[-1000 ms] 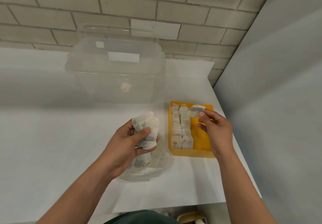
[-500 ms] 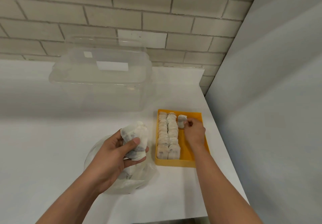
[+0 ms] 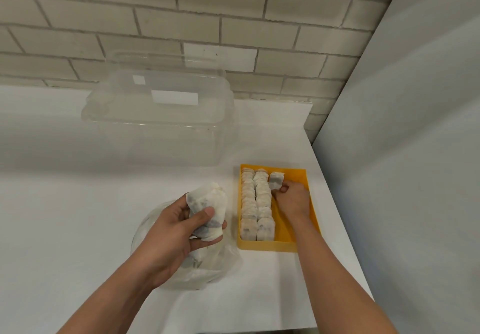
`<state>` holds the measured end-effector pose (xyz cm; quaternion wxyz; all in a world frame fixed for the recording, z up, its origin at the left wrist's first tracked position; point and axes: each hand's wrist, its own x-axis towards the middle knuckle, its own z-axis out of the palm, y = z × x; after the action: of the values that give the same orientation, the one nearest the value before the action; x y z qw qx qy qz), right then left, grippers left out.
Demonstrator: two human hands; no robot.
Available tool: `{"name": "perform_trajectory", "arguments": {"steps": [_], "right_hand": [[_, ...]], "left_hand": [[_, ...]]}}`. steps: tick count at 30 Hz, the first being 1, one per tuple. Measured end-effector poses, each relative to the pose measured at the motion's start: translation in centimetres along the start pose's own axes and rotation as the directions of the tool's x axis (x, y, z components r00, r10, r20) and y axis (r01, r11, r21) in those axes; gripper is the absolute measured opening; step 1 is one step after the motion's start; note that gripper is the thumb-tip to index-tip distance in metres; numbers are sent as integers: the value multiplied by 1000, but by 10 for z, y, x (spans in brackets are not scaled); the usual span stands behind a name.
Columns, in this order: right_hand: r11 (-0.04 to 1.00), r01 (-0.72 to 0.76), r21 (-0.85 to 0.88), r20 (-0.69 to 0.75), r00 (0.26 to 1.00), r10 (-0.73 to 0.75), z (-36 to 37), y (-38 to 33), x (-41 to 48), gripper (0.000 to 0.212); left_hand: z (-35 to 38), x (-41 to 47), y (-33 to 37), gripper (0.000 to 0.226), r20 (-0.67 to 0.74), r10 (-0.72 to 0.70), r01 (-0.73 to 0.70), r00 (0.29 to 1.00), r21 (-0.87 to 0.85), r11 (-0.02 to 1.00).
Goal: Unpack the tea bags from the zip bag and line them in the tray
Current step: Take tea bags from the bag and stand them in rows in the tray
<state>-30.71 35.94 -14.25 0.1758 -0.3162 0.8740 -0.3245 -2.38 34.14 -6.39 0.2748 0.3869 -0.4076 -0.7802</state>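
A yellow tray [image 3: 298, 246] sits on the white counter and holds two full rows of tea bags [image 3: 255, 203]. At the far end of a third row stands a single tea bag [image 3: 275, 179]; my right hand [image 3: 294, 200] is inside the tray with its fingertips pinching that bag's near edge. My left hand [image 3: 179, 226] grips a bundle of tea bags [image 3: 207, 205] above the clear zip bag [image 3: 207, 268], which lies crumpled on the counter with a few bags still inside.
A large clear plastic box [image 3: 158, 115] stands behind the zip bag against the brick wall. A grey wall panel [image 3: 402, 152] borders the counter on the right, close to the tray. The counter's front edge runs just below my forearms.
My right hand carried one tea bag down into the tray and set it at the far end of the third row. My left hand kept its bundle; the camera view shifted.
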Motion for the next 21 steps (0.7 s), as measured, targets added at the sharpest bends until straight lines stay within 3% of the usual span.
{"name": "perform_trajectory", "arguments": {"steps": [4,5,8,10,12,15,21], "right_hand": [[999,22,32,-28,999,-21,-14,-9,-12,18],[997,37,66,-60,998,-33,-18,-14,-19,8],[958,119,260,-97,991,-97,-33,-42,-51,26],[877,162,453,30,980,-197,-44,-68,-79,14],[827,106,552,213,941,-263,-50,-85,-105,11],[859,53,509,332,909,-253,-48,-94,-126,17],[855,53,517,222,956,-193,-44,-91,-133,6]], "left_hand": [[-1,0,1,29,8,-4,4,1000,-7,1000],[-1,-1,2,30,5,-3,3,1000,-8,1000],[1,1,4,28,2,9,-9,1000,-1,1000],[3,1,4,27,3,20,-20,1000,12,1000],[5,0,4,27,13,41,-41,999,35,999],[8,-1,5,30,42,76,-78,996,52,996],[12,0,4,25,33,7,-5,999,-72,997]]}}
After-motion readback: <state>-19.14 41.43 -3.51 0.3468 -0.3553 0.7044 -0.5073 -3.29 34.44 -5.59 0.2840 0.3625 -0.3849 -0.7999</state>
